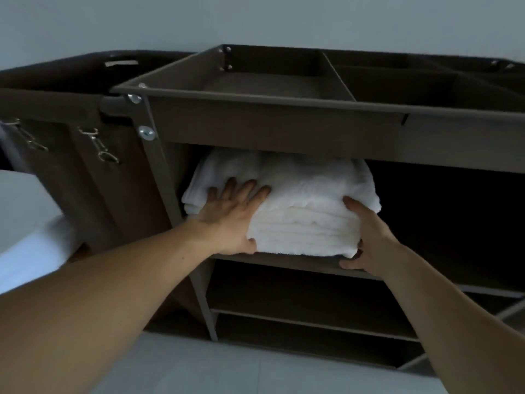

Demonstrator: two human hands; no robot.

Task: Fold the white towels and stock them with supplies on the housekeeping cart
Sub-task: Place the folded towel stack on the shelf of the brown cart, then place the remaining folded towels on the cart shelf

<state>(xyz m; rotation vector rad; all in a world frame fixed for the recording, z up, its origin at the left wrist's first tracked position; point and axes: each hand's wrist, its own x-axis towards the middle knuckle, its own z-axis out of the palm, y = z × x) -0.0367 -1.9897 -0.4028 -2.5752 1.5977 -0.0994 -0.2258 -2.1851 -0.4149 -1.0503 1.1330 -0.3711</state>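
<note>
Cart, brown, frame centre: upper shelf holds folded white towels, soft, bulky, light (layers likely slide). Left hand spread flat on top; right hand cups right corner. Best gripped beneath, both sides.

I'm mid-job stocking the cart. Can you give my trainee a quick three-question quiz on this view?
1. True or false: the towel stack lies in the cart's top tray.
2. Where does the stack rest? A) on the upper shelf, just under the tray; B) on the lowest shelf; C) on the floor.
3. Fill in: the left hand lies with fingers spread flat on the ___ of the stack, while the right hand holds its right front corner.

Key: 1 false; 2 A; 3 top.
</note>
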